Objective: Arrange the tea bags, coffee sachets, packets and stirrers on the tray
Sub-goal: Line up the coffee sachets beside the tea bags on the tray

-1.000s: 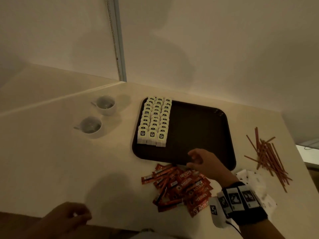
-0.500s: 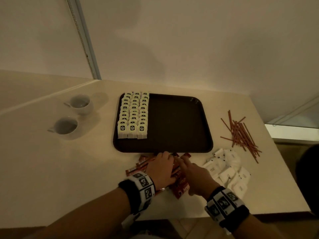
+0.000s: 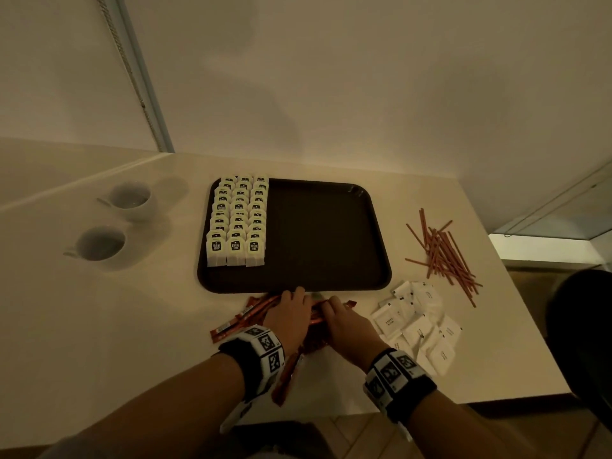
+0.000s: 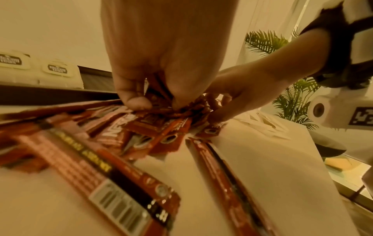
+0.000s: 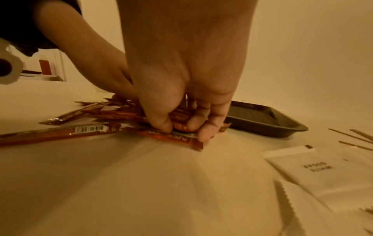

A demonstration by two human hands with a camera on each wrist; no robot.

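Note:
A dark tray (image 3: 324, 233) lies on the white counter with three rows of tea bags (image 3: 236, 223) along its left side. Just in front of the tray lies a heap of red coffee sachets (image 3: 251, 314). My left hand (image 3: 291, 313) and right hand (image 3: 337, 314) are both down on this heap, side by side. In the left wrist view the left fingers (image 4: 137, 102) pinch sachets (image 4: 153, 121) at the top of the pile. The right hand (image 5: 181, 127) grips several sachets (image 5: 177, 138) between thumb and curled fingers. White packets (image 3: 420, 323) and brown stirrers (image 3: 443, 253) lie right of the tray.
Two white cups (image 3: 112, 223) stand left of the tray. The counter's front edge runs just behind my wrists, and its right edge (image 3: 516, 293) drops off past the stirrers. A wall stands close behind the tray.
One second ago only my right hand was at the sachets. My left hand has since come up onto the pile, and both hands have closed on sachets.

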